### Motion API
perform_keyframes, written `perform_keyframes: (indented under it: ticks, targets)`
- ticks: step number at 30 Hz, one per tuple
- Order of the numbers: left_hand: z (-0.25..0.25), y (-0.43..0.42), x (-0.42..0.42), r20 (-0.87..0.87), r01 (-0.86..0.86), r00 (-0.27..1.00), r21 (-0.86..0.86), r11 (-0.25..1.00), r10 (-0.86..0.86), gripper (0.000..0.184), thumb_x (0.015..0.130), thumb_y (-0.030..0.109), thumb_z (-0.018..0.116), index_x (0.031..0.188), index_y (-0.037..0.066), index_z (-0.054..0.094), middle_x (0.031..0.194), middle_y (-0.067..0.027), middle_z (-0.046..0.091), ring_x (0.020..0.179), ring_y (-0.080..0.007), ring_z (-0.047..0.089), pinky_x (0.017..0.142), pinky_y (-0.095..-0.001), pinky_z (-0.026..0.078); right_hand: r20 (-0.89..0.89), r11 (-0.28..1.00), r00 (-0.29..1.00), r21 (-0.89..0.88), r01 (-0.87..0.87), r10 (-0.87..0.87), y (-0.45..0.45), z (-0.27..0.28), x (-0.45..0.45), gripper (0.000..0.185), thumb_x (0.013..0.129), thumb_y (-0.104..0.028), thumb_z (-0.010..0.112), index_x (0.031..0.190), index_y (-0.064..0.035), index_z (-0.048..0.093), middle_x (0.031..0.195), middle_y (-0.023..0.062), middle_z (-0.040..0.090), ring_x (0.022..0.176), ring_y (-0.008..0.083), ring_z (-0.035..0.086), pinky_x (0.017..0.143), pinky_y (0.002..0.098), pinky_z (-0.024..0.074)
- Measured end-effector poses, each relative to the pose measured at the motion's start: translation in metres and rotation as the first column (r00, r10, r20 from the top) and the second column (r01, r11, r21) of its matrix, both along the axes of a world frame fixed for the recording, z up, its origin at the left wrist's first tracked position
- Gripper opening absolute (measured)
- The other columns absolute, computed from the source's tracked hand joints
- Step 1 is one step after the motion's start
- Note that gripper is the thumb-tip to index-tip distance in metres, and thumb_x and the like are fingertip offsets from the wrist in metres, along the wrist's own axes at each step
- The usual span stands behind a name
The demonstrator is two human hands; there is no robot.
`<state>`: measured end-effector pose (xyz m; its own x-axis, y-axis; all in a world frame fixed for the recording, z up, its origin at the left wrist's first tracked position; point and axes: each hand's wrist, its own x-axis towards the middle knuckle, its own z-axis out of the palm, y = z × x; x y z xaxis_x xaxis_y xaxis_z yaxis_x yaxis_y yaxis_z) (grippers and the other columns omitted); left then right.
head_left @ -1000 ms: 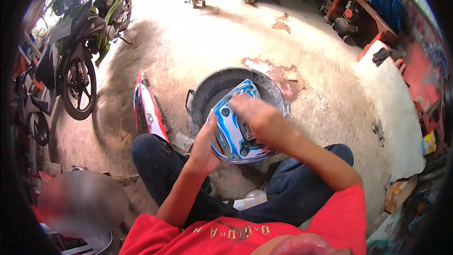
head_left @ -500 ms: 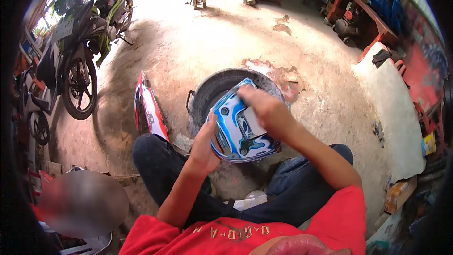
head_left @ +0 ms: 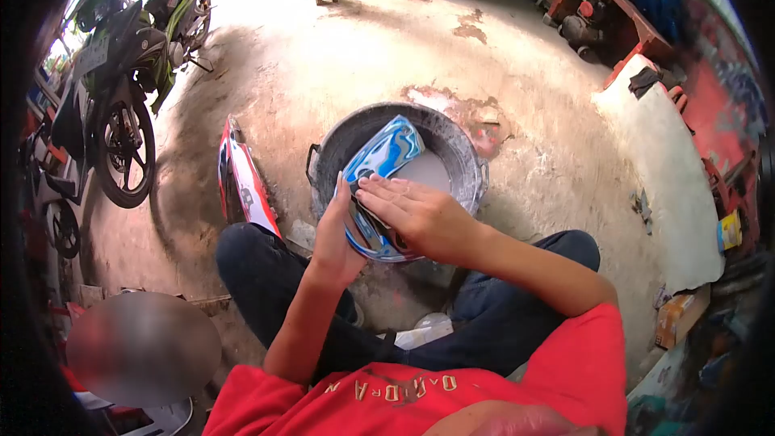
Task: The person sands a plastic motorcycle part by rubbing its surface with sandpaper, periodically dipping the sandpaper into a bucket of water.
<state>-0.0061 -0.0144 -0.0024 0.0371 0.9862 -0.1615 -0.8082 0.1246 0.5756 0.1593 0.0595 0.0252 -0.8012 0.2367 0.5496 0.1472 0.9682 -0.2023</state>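
Observation:
A glossy blue, white and black panel (head_left: 389, 148) is tilted over a round dark basin (head_left: 333, 148) between my knees. My left hand (head_left: 333, 238) grips the panel's near left edge, thumb up along its side. Across the panel's near part lies my right hand (head_left: 420, 215), its fingers stretched out flat and pointing left; whether something thin is under them is hidden. Pale cloudy liquid (head_left: 428, 171) shows inside the basin, right of the panel.
A red and white panel (head_left: 250, 186) lies on the floor left of the basin. Motorcycles (head_left: 129, 73) stand at the left. A red frame (head_left: 617, 12) is at the upper right, a pale sheet (head_left: 666, 178) and a cardboard box (head_left: 682, 316) at the right.
My right hand has moved from the panel's far part toward its near left part, fingers now flat. The panel looks turned, with its far end exposed. The whole view has shifted slightly.

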Motion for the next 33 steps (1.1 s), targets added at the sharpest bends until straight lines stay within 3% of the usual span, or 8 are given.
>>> perform_keyframes:
  ticks: [5,9,14,19,23,25,28,33]
  targets:
    - [0.017,-0.003,0.007,-0.055,-0.003,0.998,0.016,1.0,0.003,0.053,0.109,0.041,0.032,0.145,0.004,0.04,0.141,-0.0134,0.053,0.126,-0.026,0.057,0.107,-0.0417,0.046,0.017,0.929,0.934,-0.102,0.356,-0.356,0.068,-0.009,0.021,0.042,0.086,-0.003,0.053,0.128,0.0024,0.059,0.129,0.0242,0.061,0.118,0.0383,0.062,0.103,0.0396,0.0497]
    - [0.003,0.001,0.001,0.041,-0.025,0.999,0.007,1.0,0.024,0.053,0.109,0.041,0.031,0.146,0.004,0.038,0.141,-0.0138,0.053,0.127,-0.0263,0.055,0.109,-0.0422,0.044,-0.013,0.991,1.0,0.137,0.011,-0.009,0.002,-0.003,-0.001,0.045,0.085,-0.005,0.057,0.13,-0.0024,0.06,0.129,0.0164,0.064,0.117,0.0292,0.065,0.098,0.0411,0.0518]
    - [0.019,0.0,0.008,-0.013,-0.025,1.0,0.024,0.999,0.025,0.053,0.109,0.04,0.031,0.145,0.002,0.04,0.14,-0.0162,0.054,0.126,-0.0286,0.056,0.108,-0.0443,0.044,-0.028,0.943,0.947,-0.11,0.315,-0.32,0.059,-0.004,0.017,0.046,0.083,0.0,0.057,0.129,-0.0014,0.06,0.127,0.0209,0.064,0.117,0.0338,0.064,0.102,0.0426,0.0504]
    - [0.011,0.001,0.006,0.035,-0.042,0.999,-0.002,0.999,0.042,0.054,0.109,0.04,0.031,0.145,0.001,0.039,0.141,-0.0174,0.053,0.126,-0.0285,0.057,0.108,-0.0447,0.044,-0.013,0.994,1.0,0.106,0.014,-0.013,0.002,-0.007,0.003,0.046,0.083,-0.002,0.057,0.129,-0.0026,0.061,0.127,0.0187,0.065,0.119,0.0324,0.063,0.102,0.0427,0.0503]
    - [0.015,-0.001,0.011,-0.077,-0.036,0.996,-0.017,0.999,0.034,0.052,0.109,0.039,0.03,0.143,0.002,0.042,0.141,-0.0158,0.053,0.125,-0.0264,0.057,0.108,-0.0429,0.045,0.129,0.897,0.901,-0.111,0.429,-0.415,0.069,-0.007,0.021,0.047,0.084,0.0,0.054,0.131,-0.001,0.059,0.132,0.0189,0.062,0.119,0.0316,0.063,0.101,0.0383,0.0511]
    - [0.012,0.0,0.011,-0.08,-0.045,0.996,0.011,0.999,0.045,0.052,0.109,0.039,0.031,0.144,0.002,0.041,0.14,-0.0156,0.054,0.124,-0.0262,0.058,0.106,-0.0426,0.047,0.046,0.951,0.954,0.1,0.291,-0.297,0.062,-0.01,0.016,0.047,0.084,0.001,0.054,0.131,-0.0008,0.059,0.131,0.0179,0.063,0.118,0.0305,0.064,0.101,0.0375,0.0515]
    - [0.0,0.003,0.007,-0.051,-0.044,0.998,0.016,0.999,0.045,0.052,0.109,0.04,0.032,0.144,0.002,0.04,0.138,-0.0154,0.056,0.123,-0.0261,0.059,0.104,-0.0426,0.049,-0.041,0.993,0.998,0.106,0.046,-0.042,0.008,-0.009,-0.002,0.046,0.085,0.001,0.054,0.13,-0.0031,0.059,0.13,0.019,0.063,0.117,0.0301,0.064,0.101,0.0367,0.052]
    - [0.011,-0.004,0.012,-0.077,-0.017,0.997,0.02,1.0,0.019,0.052,0.109,0.041,0.031,0.145,0.003,0.039,0.138,-0.0143,0.056,0.124,-0.0261,0.058,0.105,-0.0433,0.048,0.125,0.915,0.919,-0.114,0.387,-0.373,0.063,-0.004,0.018,0.048,0.084,-0.001,0.056,0.131,-0.003,0.059,0.129,0.019,0.063,0.116,0.0328,0.064,0.098,0.0389,0.0523]
